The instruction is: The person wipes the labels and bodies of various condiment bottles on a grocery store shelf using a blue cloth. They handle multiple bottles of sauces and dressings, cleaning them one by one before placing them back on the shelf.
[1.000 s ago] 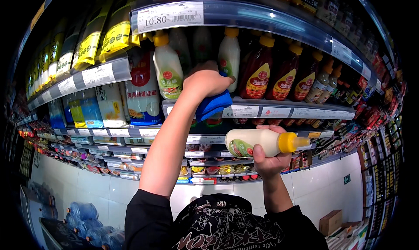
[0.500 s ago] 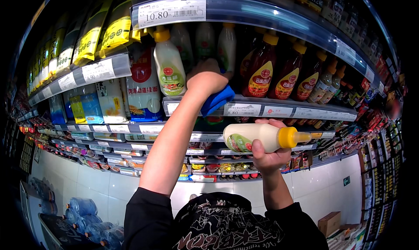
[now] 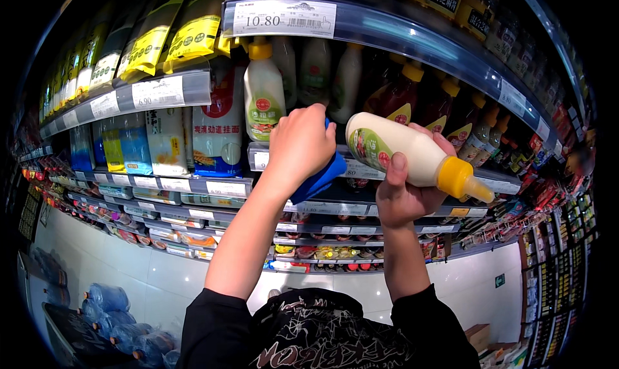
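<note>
Low down on the far left, big blue water bottles (image 3: 106, 298) lie in a pile. Up above are yellow bags (image 3: 195, 37) on a shelf. Next comes a red, white and blue bag (image 3: 218, 127). A white bottle with a yellow cap (image 3: 264, 92) stands up on the next shelf. The left hand (image 3: 300, 143) is in front of that shelf's edge, near this bottle. Its fingers are curled up tight around a blue cloth (image 3: 322, 179), which pokes out beside and below the hand. To the right, the right hand (image 3: 412, 195) has its thumb in front and fingers behind, half curled around another white bottle (image 3: 403, 150). That bottle is up in front of the shelf, tipped over, with its yellow cap (image 3: 456, 177) pointing right and down. Behind it, dark red bottles (image 3: 411, 85) stand on the shelf.
</note>
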The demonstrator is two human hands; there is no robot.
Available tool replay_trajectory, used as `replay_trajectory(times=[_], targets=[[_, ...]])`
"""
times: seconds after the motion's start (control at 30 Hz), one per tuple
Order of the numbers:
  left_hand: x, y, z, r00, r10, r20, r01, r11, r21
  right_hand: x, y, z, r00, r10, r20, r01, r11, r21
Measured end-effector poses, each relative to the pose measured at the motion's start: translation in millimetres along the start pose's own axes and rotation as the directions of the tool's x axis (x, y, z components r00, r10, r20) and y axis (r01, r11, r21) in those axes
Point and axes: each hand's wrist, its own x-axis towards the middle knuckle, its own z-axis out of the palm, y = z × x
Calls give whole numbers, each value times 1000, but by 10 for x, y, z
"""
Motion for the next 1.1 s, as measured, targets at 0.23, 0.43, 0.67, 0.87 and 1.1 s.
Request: replay_trajectory(times=[0.23, 0.43, 0.67, 0.87, 1.1], targets=[[-844, -395, 66, 992, 113, 46, -70, 838, -542, 254, 314, 294, 980, -96, 176, 150, 935, -323], [-1167, -636, 264, 974, 85, 211, 94, 694, -714, 407, 452, 486, 834, -16, 552, 301, 851, -430], [-1224, -687, 239, 958, 89, 274, 129, 718, -684, 603, 447, 633, 821, 415, 392, 58, 622, -781], [-1264, -798, 327, 953, 125, 278, 102, 729, -677, 529, 279, 702, 911, 258, 323, 179, 458, -871], [-1307, -836, 352, 940, 137, 311, 141, 675, -724, 524, 168, 717, 906, -95, 413, 419, 341, -841]])
